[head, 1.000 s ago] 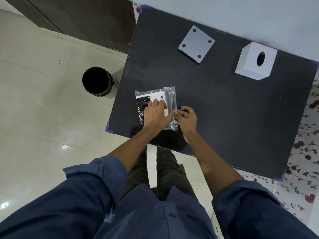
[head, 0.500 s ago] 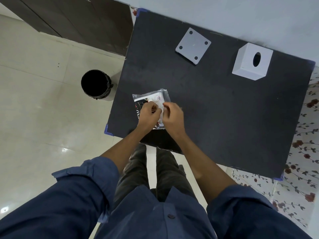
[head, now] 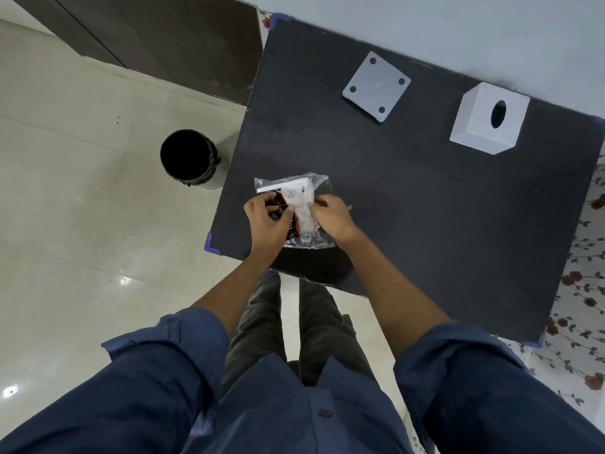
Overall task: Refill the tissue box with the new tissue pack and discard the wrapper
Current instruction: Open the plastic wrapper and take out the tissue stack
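A tissue pack (head: 296,196) in clear plastic wrapper with black, red and white print lies near the front left corner of the black table (head: 409,204). My left hand (head: 266,222) pinches the wrapper on its left side. My right hand (head: 330,216) pinches it on the right side, both on top of the pack. The white cube tissue box (head: 489,121) with an oval hole in its top stands at the far right. Its flat white base plate (head: 376,85) with four dark dots lies apart from it at the far middle.
A round bin lined with a black bag (head: 188,157) stands on the tiled floor just left of the table. A dark cabinet (head: 157,40) is at the back left. A pale wall runs behind the table.
My right hand moved from the pack's right edge onto its top beside my left hand. Both hands now pinch the wrapper, slightly apart, and the wrapper looks more crumpled.
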